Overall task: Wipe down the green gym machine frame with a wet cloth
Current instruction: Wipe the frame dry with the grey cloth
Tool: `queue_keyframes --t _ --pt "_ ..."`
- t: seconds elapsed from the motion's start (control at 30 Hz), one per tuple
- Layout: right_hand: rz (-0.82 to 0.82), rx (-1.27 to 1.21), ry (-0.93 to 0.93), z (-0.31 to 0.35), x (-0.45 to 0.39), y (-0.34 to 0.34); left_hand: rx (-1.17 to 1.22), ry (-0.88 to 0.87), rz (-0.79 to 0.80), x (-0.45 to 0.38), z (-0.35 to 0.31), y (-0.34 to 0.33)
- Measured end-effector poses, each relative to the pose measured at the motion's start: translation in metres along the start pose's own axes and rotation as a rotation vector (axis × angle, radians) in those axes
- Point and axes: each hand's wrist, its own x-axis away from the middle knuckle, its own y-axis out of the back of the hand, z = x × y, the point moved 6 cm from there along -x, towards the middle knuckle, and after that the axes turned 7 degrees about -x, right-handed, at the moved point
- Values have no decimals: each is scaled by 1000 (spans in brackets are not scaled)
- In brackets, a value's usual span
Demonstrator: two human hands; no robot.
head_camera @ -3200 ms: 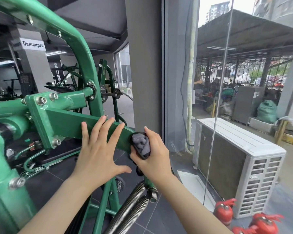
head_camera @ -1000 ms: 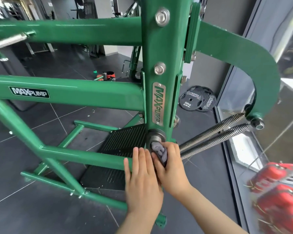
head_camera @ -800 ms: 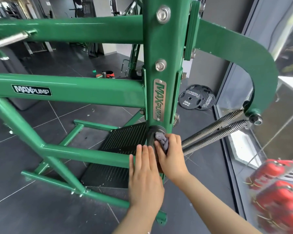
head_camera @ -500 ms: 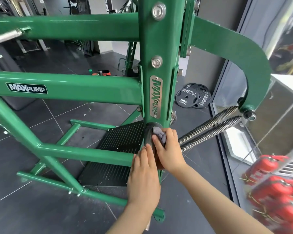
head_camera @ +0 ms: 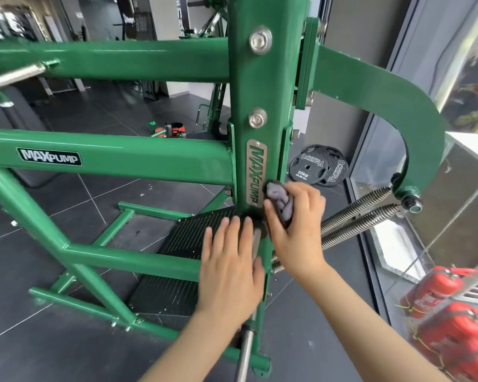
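Grey cloth (head_camera: 278, 198) is held bunched in the right hand (head_camera: 293, 224), whose grip is clamped around it, and is pressed against the upright of the green frame (head_camera: 255, 84) — just beside the lower end of the metal nameplate (head_camera: 255, 177). Below it, the left hand (head_camera: 229, 268) is laid flat with fingers straight — nothing gripped — against the post's lower part.

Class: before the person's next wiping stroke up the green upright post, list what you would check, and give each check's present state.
1. Right hand has a firm grip on the grey cloth: ok.
2. Cloth touches the upright post: ok, beside the nameplate.
3. Left hand lies flat, bracing low on the frame: ok.
4. Post above the cloth free of obstacles: ok, only bolts.
5. Cloth wet enough: cannot tell.
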Motion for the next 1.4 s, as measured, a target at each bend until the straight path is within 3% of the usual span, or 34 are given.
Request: queue_keyframes --t 0.2,0.43,0.5,0.63,0.87,1.1,1.4 --pt "-218 183 346 39 -91 -3 -51 -27 -263 -114 42 53" --pt "-37 335 406 -14 -43 -27 -80 -105 -231 -133 50 20" --pt "-97 289 432 7 -69 -17 -86 -103 -255 -134 52 20" --pt "-286 200 387 54 -142 2 -52 -113 -262 -137 53 22" --pt "-154 195 328 29 -108 -12 -74 -121 -293 -132 51 16" --pt "-348 175 335 72 -166 4 -67 -111 -286 -133 52 13" --pt "-117 259 245 43 -125 -1 30 -130 -235 -129 52 19"
